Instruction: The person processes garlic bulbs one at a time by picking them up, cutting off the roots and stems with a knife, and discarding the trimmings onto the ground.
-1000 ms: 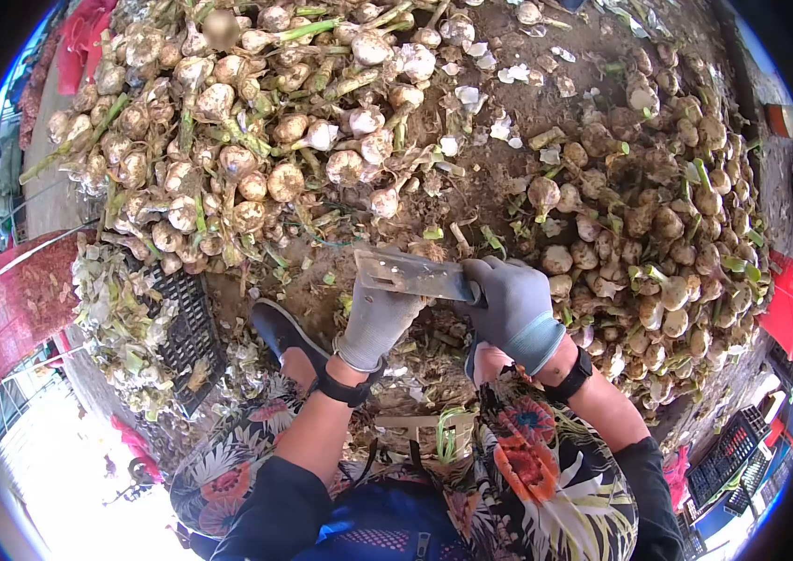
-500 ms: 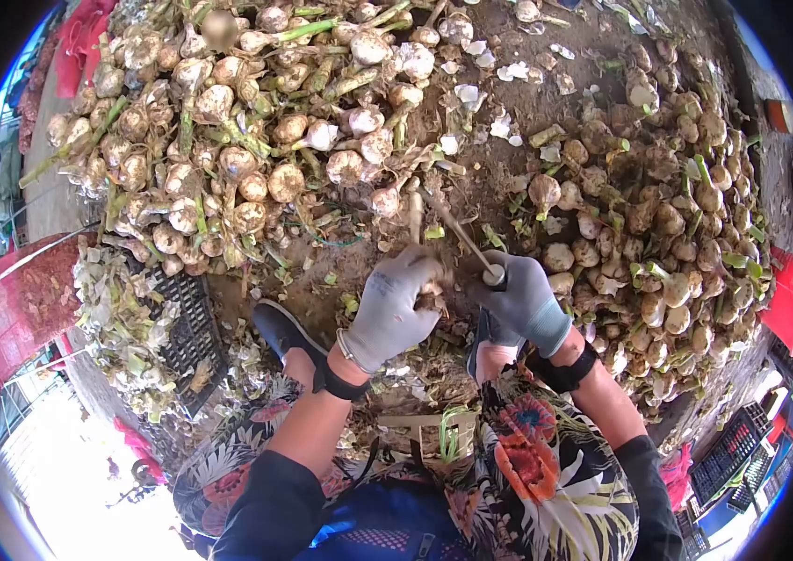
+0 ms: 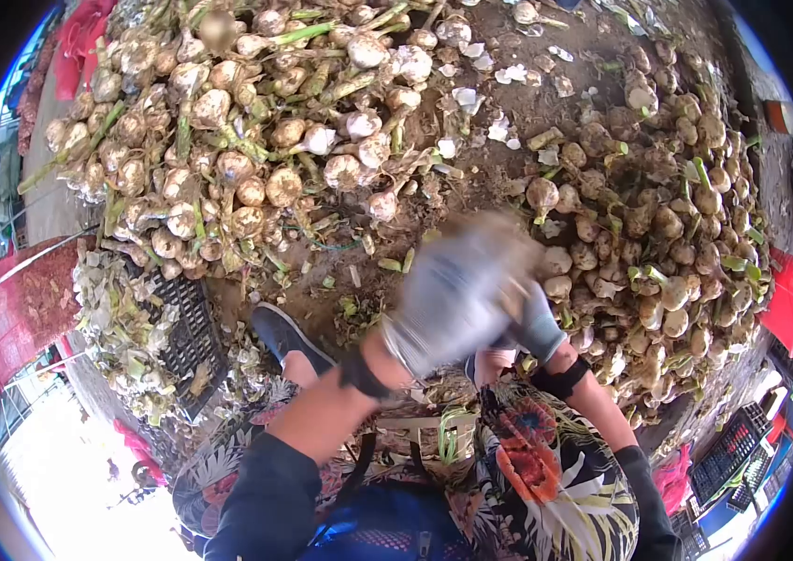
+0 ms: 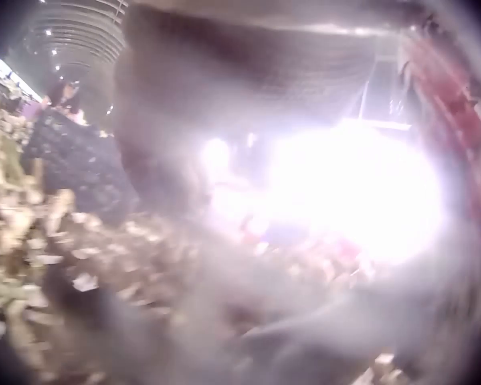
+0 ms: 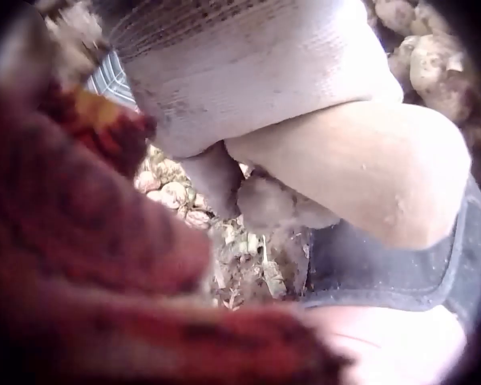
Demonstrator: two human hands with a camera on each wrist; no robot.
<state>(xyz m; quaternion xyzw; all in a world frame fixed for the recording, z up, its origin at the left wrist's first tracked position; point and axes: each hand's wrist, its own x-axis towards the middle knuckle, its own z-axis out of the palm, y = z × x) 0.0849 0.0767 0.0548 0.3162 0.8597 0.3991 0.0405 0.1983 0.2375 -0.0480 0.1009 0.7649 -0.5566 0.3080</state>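
Observation:
My left hand (image 3: 457,294), in a pale grey glove, is blurred and crosses in front of the right hand in the head view. A brownish blur at its fingertips looks like a garlic bulb (image 3: 501,238). My gloved right hand (image 3: 539,327) is mostly covered by the left in that view. From the right wrist, its glove (image 5: 256,72) wraps a knife whose thick wooden handle (image 5: 361,172) sticks out of the fist; the blade is hidden. Trimmed garlic bulbs (image 3: 672,290) are heaped right beside the hands. Glare and blur fill the left wrist view.
A large heap of garlic with long stems (image 3: 228,140) lies ahead and to the left. Peelings (image 3: 125,318) lie over a black crate (image 3: 193,327) at left. Cut stem bits and skins litter the soil (image 3: 527,112). My shoe (image 3: 286,327) stands near the crate.
The knife was tilted flat over the left hand, then pointed forward beside a cut stem; its blade is now out of sight. My left hand has swung right, over the right hand.

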